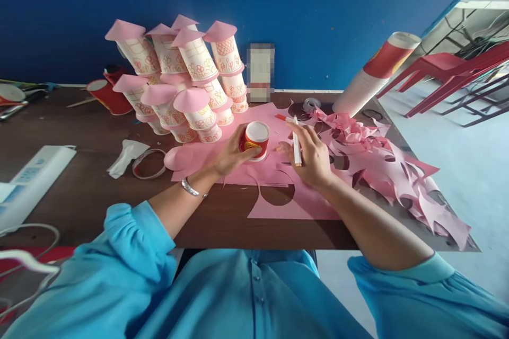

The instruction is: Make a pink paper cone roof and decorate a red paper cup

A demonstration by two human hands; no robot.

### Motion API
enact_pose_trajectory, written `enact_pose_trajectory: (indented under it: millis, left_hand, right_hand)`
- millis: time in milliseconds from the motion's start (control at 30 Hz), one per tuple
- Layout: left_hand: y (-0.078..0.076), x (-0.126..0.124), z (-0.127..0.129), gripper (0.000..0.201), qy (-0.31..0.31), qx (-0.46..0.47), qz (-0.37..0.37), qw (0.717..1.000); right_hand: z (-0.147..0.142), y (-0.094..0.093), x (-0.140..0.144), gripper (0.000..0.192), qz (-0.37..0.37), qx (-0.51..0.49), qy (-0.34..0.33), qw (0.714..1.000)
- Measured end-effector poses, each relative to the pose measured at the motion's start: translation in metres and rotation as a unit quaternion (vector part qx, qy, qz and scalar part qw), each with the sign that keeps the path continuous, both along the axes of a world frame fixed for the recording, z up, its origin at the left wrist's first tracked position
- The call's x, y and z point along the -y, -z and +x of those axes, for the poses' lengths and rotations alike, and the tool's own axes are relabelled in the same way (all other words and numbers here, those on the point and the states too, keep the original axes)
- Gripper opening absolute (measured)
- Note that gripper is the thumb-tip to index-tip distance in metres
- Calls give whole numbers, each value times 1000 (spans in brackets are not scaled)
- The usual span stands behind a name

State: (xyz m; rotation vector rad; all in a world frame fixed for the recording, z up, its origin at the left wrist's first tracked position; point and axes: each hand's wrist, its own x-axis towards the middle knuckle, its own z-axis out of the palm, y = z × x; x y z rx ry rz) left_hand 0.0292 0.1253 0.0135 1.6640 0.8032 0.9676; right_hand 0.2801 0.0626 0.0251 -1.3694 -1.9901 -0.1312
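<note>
From the head view, a blurred box (260,72) stands against the blue wall, its markings unreadable, and the stack of paper cups (371,77) leaning at the table's far right corner has its base hidden behind pink scraps (382,161). Decorated cup towers with pink cone roofs (181,82) crowd the table behind the hands. The left hand (233,154) curls its fingers around a red paper cup (255,140) standing on pink paper (294,201); its contents cannot be seen. The right hand (310,156) pinches a white marker (296,143).
</note>
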Motion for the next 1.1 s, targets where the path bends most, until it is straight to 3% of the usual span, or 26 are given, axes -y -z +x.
enact_pose_trajectory:
  millis: [233, 467, 700, 800, 900, 933, 1033, 1100]
  left_hand:
    - [1, -3, -2, 54, -53, -63, 48, 995]
    - [6, -3, -2, 62, -53, -66, 74, 994]
    - [10, 0, 0, 78, -44, -22, 92, 994]
    - [3, 4, 0, 73, -114, 5, 196, 974]
    - [-10, 13, -1, 56, -199, 6, 305, 931]
    - [-14, 17, -1, 48, -201, -3, 322, 925]
    - [-24, 32, 1, 21, -122, -26, 309, 943]
    - [-26, 39, 4, 26, -78, -35, 257, 963]
  right_hand:
    - [13, 5, -13, 40, -77, 129, -34, 988]
    - [14, 13, -16, 29, -93, 104, -51, 989]
    - [18, 20, -19, 38, -40, 73, -82, 993]
    - [13, 11, -16, 35, 3, 38, -98, 994]
    - [5, -3, -8, 31, 63, -33, -106, 992]
    - [2, -7, -5, 31, 88, -51, -108, 989]
    - [-8, -16, 6, 35, 170, -69, -120, 976]
    - [-13, -18, 11, 40, 204, -59, -145, 966]
